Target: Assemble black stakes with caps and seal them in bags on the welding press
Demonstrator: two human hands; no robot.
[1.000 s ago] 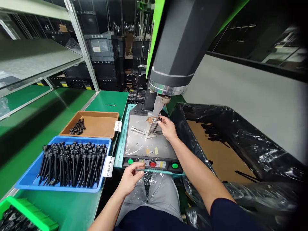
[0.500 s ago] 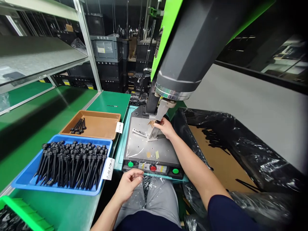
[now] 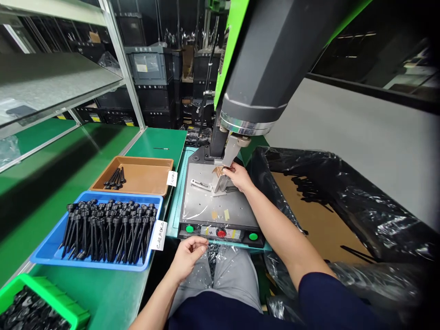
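My right hand (image 3: 239,177) reaches to the metal fixture (image 3: 222,182) on the machine's base plate. Its thumb and fingertips are closed on a small black part (image 3: 226,169) at the fixture's top, mostly hidden by the fingers. Right above is the grey metal tip (image 3: 233,149) of the machine head. A piece of brown tape or card (image 3: 217,170) sits at the fixture's upper edge. My left hand (image 3: 188,257) hovers over my lap by the front panel, fingers curled and thumb close to the index fingertip; whatever it may hold is too small to make out.
Left stand a blue tray (image 3: 41,256) full of long black parts, a brown tray (image 3: 147,176) with several more, and a green bin (image 3: 74,309) of small black pieces. The front panel carries green buttons (image 3: 253,236) and a red one (image 3: 221,233). Right is a plastic-lined box (image 3: 309,158).
The view has shifted slightly, showing more of the green bin. My right hand stays at the fixture with its fingers on the black part; my left hand remains curled near the panel.
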